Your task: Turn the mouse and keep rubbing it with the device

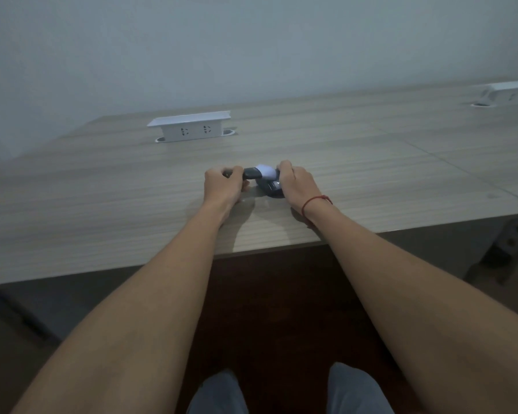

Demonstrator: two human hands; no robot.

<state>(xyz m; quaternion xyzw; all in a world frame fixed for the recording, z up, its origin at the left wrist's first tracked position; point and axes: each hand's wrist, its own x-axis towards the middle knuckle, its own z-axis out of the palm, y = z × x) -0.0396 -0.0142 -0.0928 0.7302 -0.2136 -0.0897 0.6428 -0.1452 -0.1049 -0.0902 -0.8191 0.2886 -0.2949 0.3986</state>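
Both my arms reach out over a wooden table [102, 204]. My left hand [222, 183] grips the left end of a small dark object [253, 173] with curled fingers. My right hand [295, 182] curls over a dark rounded object [271, 188] that sits on the table, with a white piece [266, 170] at its top. The dark pieces meet between my two hands; what they are is too dim and small to tell. A red string bracelet [314, 201] circles my right wrist.
A white raised socket box [189, 127] stands on the table behind my hands, to the left. A second white socket box [509, 92] is at the far right. A grey wall rises behind the table. My knees show below the table's front edge.
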